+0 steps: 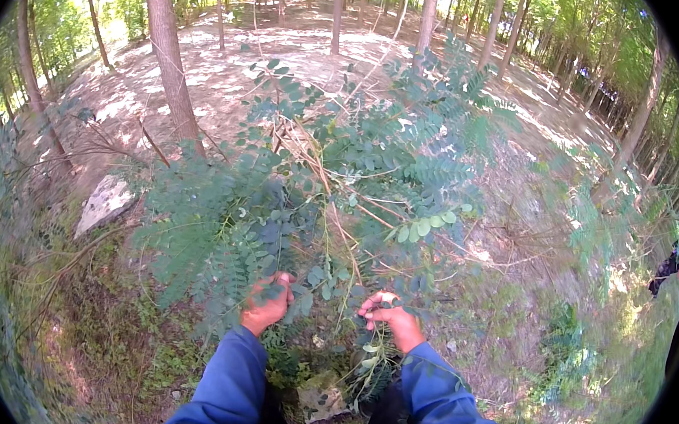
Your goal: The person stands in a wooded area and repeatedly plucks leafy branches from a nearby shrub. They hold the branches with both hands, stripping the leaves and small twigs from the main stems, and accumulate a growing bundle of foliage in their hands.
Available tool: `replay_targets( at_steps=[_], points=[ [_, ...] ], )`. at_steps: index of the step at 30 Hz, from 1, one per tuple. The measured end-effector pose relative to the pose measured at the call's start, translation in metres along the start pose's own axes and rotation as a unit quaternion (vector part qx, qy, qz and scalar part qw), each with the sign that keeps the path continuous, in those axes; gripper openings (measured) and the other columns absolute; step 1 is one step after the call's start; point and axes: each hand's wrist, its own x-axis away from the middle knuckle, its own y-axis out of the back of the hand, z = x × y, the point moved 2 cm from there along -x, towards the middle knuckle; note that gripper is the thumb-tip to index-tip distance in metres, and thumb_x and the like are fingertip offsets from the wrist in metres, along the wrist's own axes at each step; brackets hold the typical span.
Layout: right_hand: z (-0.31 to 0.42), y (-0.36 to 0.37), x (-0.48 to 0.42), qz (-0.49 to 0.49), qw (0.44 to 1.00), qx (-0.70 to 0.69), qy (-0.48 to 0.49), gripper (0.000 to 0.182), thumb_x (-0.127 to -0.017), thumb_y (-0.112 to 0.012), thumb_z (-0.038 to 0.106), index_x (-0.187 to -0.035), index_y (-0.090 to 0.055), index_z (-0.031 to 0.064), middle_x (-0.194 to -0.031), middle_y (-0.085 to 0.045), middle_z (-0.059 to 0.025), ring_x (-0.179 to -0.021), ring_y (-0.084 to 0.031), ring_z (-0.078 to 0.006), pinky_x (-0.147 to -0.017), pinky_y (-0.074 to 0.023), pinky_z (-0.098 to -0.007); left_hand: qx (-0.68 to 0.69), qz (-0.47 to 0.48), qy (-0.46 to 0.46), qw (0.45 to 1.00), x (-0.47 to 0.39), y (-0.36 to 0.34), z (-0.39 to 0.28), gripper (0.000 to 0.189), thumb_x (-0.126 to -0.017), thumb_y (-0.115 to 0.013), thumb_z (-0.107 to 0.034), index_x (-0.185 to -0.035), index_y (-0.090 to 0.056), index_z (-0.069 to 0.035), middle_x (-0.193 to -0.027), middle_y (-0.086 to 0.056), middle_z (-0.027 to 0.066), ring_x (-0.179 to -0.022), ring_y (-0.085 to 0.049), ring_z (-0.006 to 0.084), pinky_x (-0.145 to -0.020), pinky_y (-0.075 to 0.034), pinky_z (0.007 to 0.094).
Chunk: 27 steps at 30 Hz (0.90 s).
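Note:
Before me spreads a leafy shrub (pixel 319 167) with thin brown stems and small oval leaflets in pinnate rows, like a locust's. My left hand (pixel 267 304) is curled among the foliage at its near side, with a leaf stalk in its grip and leaflets partly over the fingers. To the right of it, my right hand (pixel 390 319) has its fingers bent together around a leafy sprig (pixel 373 362), which droops below the palm. Leaves hide parts of both hands, so the exact grip on the stalks is not fully visible. Blue sleeves cover both forearms.
A pale flat stone (pixel 104 204) lies at the left, and another stone (pixel 321 400) is between my legs. Bare twigs (pixel 70 266) jut out at left. A thick tree trunk (pixel 172 42) rises beyond the shrub. Something dark (pixel 668 271) shows at the far right.

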Motion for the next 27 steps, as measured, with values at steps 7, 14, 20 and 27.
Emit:
replay_targets(
  at_steps=[7,14,20,27],
  points=[
    [-0.005,0.003,-0.003,0.024,1.000,-0.002,0.011,0.016,-0.072,-0.055,0.001,-0.088,-0.055,-0.0013,-0.086,-0.060,-0.0104,-0.064,-0.055,-0.0154,-0.064,-0.0451,-0.0288,0.077,-0.035,-0.086,0.993,-0.006,-0.005,0.018,0.026,-0.092,-0.040,-0.017,-0.110,-0.053,-0.002,-0.062,-0.056,0.0017,-0.053,-0.049,0.0073,-0.048,-0.040,0.0225],
    [-0.001,0.001,0.002,0.022,0.999,0.021,0.024,0.016,-0.072,-0.056,0.005,-0.087,-0.056,0.0002,-0.086,-0.061,-0.0105,-0.067,-0.056,-0.0159,-0.065,-0.0451,-0.0290,-0.117,0.038,-0.097,0.988,-0.004,0.001,0.013,0.032,-0.080,-0.045,-0.003,-0.111,-0.053,-0.003,-0.075,-0.061,0.0044,-0.062,-0.055,0.0129,-0.058,-0.046,0.0277],
    [-0.002,0.003,0.006,0.019,0.999,-0.031,0.034,0.019,-0.075,-0.056,0.009,-0.091,-0.057,0.0010,-0.090,-0.058,-0.0073,-0.078,-0.055,-0.0152,-0.067,-0.0451,-0.0276,-0.165,0.030,-0.175,0.970,-0.005,-0.005,0.006,0.026,-0.077,-0.053,-0.007,-0.102,-0.060,-0.009,-0.076,-0.063,0.0056,-0.068,-0.058,0.0189,-0.062,-0.047,0.0305],
    [-0.001,0.009,0.007,0.044,0.999,-0.002,0.008,0.019,-0.074,-0.056,0.009,-0.092,-0.054,0.0021,-0.090,-0.057,-0.0069,-0.075,-0.052,-0.0134,-0.066,-0.0441,-0.0270,0.137,0.052,0.057,0.987,-0.007,-0.006,0.007,0.023,-0.084,-0.046,-0.010,-0.104,-0.059,-0.007,-0.064,-0.054,0.0015,-0.059,-0.053,0.0123,-0.049,-0.042,0.0257]
  ],
)
